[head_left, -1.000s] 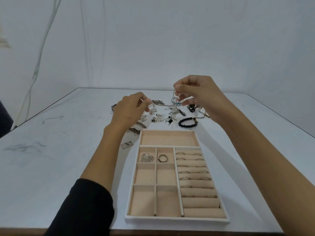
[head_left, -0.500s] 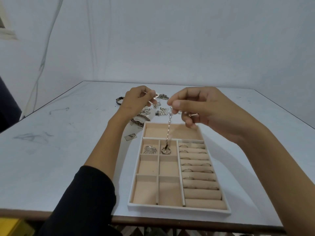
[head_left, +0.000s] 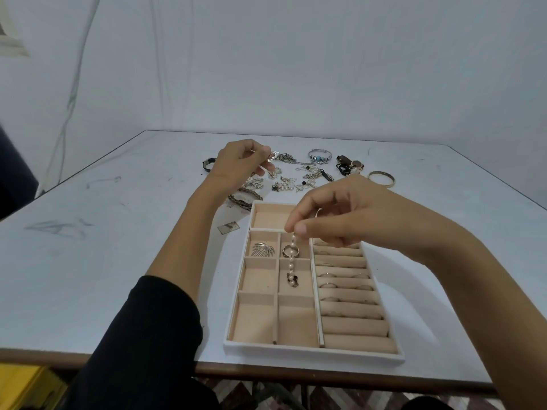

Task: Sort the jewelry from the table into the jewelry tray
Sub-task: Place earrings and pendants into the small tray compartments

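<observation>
- Right hand is hovering over the far half of the jewelry tray, with thumb and forefinger pinching the top end of a pearl strand.
- Pearl strand is hanging straight down from the pinch and crossing in front of the cell holding a ring. Its lower end is curling into the middle cell of the tray's second column and looks to be touching the floor there.
- Left hand is staying well apart from the right, raised over the far left side of the loose jewelry. Its fingers are curled, pinching a round silver piece.
- Jewelry tray is sitting at the near edge of the table, with the long top cell partly hidden under the right hand.
- Leaf brooch is lying in the top-left small cell, just beside the ring's cell.
- Ring rolls are filling the tray's right column, with several rings tucked between them.
- Loose jewelry is lying in a tangle beyond the tray; single pieces are too small to tell.
- Blue-bead bracelet is lying at the far side of the tangle and a gold bangle to its right.
- Braided bracelet is lying near the tray's far-left corner, partly under the left forearm.
- Small metal tag is lying just left of the tray.
- Black sleeve is covering the left arm up to the mid-forearm.
</observation>
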`<action>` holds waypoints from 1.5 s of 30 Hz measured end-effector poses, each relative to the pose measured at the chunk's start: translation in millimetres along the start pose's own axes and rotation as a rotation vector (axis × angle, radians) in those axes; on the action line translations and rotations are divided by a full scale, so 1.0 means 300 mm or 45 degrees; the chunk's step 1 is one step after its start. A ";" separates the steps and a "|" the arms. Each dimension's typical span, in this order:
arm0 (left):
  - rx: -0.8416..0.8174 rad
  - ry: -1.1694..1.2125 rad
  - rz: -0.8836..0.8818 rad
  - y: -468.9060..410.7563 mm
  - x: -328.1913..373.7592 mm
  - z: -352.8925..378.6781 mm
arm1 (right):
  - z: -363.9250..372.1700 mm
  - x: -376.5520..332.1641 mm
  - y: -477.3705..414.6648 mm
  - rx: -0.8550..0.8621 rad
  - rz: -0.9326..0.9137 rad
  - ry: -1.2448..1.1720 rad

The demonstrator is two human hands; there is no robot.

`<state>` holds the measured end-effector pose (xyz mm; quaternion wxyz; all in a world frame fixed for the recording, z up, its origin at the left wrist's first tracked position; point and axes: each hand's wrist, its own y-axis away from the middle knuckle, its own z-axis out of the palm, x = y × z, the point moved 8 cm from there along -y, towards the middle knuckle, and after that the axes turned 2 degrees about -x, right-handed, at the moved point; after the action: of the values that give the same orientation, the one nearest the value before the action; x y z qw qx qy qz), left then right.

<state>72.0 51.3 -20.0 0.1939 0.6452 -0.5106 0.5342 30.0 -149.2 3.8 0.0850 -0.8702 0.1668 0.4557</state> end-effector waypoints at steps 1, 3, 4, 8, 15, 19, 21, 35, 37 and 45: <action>0.000 0.005 0.000 0.000 0.000 -0.001 | 0.006 0.004 0.001 -0.025 0.007 0.036; 0.001 0.010 -0.009 0.000 0.000 -0.002 | 0.021 0.011 0.003 -0.087 0.018 0.088; 0.000 0.006 -0.012 0.000 -0.001 -0.003 | 0.028 0.014 0.003 -0.112 0.024 0.101; -0.007 -0.010 -0.016 -0.001 -0.001 -0.001 | 0.047 0.024 -0.009 -0.133 0.024 0.168; -0.016 -0.033 -0.007 0.003 0.000 0.004 | 0.066 0.049 -0.036 -0.083 0.077 0.357; -0.027 -0.037 0.000 0.003 0.002 0.008 | 0.068 0.052 -0.039 -0.065 0.114 0.489; -0.032 -0.037 0.003 0.003 0.005 0.009 | 0.074 0.048 -0.038 -0.079 0.119 0.546; -0.058 -0.058 -0.008 -0.001 -0.007 0.013 | 0.133 -0.004 -0.033 -0.132 0.017 0.632; -0.060 -0.063 -0.006 -0.001 -0.008 0.013 | 0.136 -0.004 -0.034 -0.138 0.012 0.624; -0.067 -0.083 -0.008 -0.004 -0.011 0.016 | 0.134 -0.017 -0.036 -0.067 -0.013 0.529</action>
<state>75.7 49.5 -24.4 0.1958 0.6586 -0.5284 0.4988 0.4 -126.1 -15.2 0.0285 -0.9482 0.1643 0.2702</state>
